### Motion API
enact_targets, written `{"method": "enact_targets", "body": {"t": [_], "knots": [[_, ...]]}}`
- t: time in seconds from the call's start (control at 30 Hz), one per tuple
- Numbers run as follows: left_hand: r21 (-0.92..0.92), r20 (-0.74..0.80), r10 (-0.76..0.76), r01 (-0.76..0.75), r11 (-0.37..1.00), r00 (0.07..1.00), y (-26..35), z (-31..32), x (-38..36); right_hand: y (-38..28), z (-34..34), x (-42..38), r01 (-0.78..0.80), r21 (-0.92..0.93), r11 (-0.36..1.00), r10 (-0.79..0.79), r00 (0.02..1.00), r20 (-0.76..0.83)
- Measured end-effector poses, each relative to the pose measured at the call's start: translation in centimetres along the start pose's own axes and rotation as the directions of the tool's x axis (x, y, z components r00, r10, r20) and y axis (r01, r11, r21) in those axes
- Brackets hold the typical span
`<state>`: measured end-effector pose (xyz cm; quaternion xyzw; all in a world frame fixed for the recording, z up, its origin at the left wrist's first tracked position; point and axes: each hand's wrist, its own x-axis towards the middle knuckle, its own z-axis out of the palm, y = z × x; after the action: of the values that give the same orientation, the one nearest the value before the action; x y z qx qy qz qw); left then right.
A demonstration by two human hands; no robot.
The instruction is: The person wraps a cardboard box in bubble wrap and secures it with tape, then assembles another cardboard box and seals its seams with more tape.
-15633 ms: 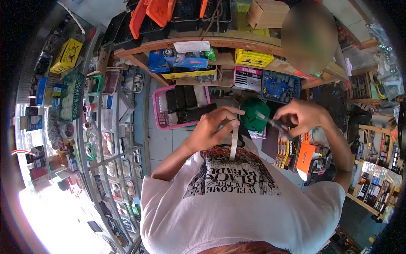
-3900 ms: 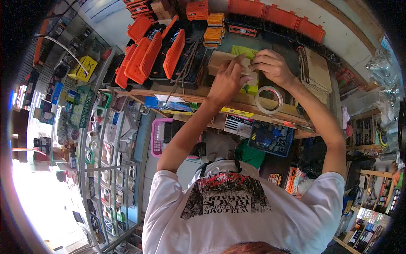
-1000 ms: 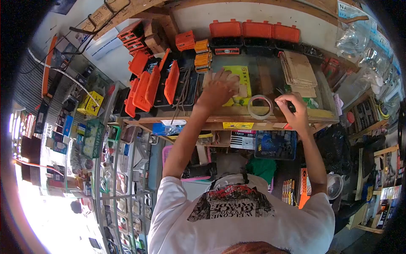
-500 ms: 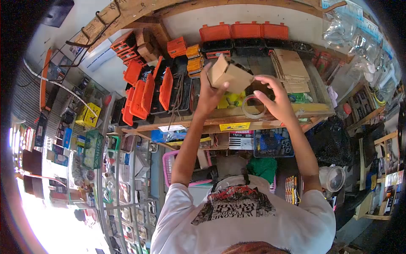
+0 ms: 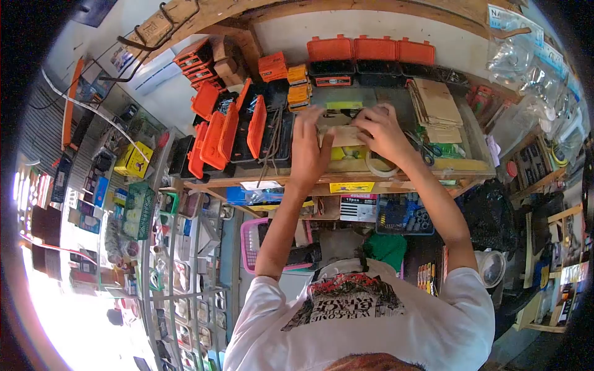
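A small brown cardboard box (image 5: 345, 136) rests on the counter between my hands, partly covered by them. My left hand (image 5: 311, 148) holds its left side, the thumb toward the front and the fingers, slightly blurred, reaching up the side. Bent fingers of my right hand (image 5: 385, 131) grip the box's right edge from above. A roll of clear tape (image 5: 378, 168) lies just below my right wrist. Scissors (image 5: 427, 150) are to the right of that wrist. Something yellow-green (image 5: 346, 153) shows on the counter in front of the box.
Orange-lidded black cases (image 5: 219, 139) stand open at left, and more orange lids (image 5: 374, 49) line the back. Small orange-yellow boxes (image 5: 298, 86) are stacked behind my left hand. Flat cardboard pieces (image 5: 436, 108) lie at right. Below the counter are a blue tray (image 5: 405, 216) and pink basket (image 5: 247, 247).
The cardboard box has come down from above the counter onto its surface. My right hand has moved from beside it to gripping it. Scissors now show at right; the view has shifted slightly.
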<state>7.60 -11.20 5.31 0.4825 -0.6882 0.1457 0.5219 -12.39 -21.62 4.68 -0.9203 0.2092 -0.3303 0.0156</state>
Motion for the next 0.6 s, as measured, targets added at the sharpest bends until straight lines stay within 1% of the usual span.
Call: {"method": "enact_targets", "body": {"t": [0.07, 0.1, 0.13, 0.17, 0.2, 0.27, 0.33, 0.4, 0.47, 0.5, 0.6], "knots": [[-0.15, 0.106, -0.023, 0.039, 0.988, 0.994, 1.3, -0.7, 0.8, -0.5, 0.0, -0.1, 0.066, -0.047, 0.997, -0.067, 0.998, -0.012], [-0.157, 0.122, 0.036, -0.017, 0.987, 0.992, 1.1, -0.3, 1.3, -0.4, 0.3, -0.3, 0.078, -0.048, 0.996, -0.079, 0.996, -0.029], [-0.11, 0.261, 0.011, 0.019, 0.994, 0.965, 0.3, 0.0, 1.7, -0.1, 0.7, -0.6, 0.092, -0.05, 0.995, -0.094, 0.995, -0.046], [-0.059, 0.391, -0.021, 0.048, 0.997, 0.92, -0.6, 0.5, 2.0, 0.1, 1.1, -0.8, 0.107, -0.053, 0.993, -0.11, 0.992, -0.063], [-0.008, 0.512, -0.052, 0.066, 0.998, 0.857, -1.3, 0.8, 2.0, 0.3, 1.4, -0.9, 0.105, -0.054, 0.993, -0.107, 0.993, -0.042], [0.129, 0.541, -0.103, 0.038, 0.991, 0.835, -2.5, 1.8, 1.2, 0.7, 1.7, -1.6, 0.088, -0.064, 0.994, -0.089, 0.996, -0.009], [0.193, 0.521, -0.095, -0.009, 0.981, 0.848, -3.4, 2.6, 0.6, 0.1, 0.9, -1.8, 0.081, -0.06, 0.995, -0.079, 0.996, 0.03], [0.194, 0.458, -0.041, -0.055, 0.979, 0.888, -3.9, 2.7, -0.7, -0.1, 0.7, -2.4, 0.058, -0.045, 0.997, -0.055, 0.996, 0.071], [0.158, 0.498, -0.079, 0.0, 0.987, 0.863, -4.5, 2.5, -1.1, 0.4, 0.6, -3.0, 0.038, -0.028, 0.999, -0.034, 0.992, 0.119], [0.143, 0.516, -0.099, 0.029, 0.989, 0.851, -4.6, 2.4, -1.2, 0.3, 0.5, -3.2, 0.002, 0.001, 1.0, -0.003, 0.99, 0.138], [0.119, 0.46, -0.095, 0.045, 0.992, 0.883, -4.6, 2.5, -1.3, 0.2, 0.1, -3.2, -0.09, 0.082, 0.993, 0.074, 0.98, 0.185]]}}
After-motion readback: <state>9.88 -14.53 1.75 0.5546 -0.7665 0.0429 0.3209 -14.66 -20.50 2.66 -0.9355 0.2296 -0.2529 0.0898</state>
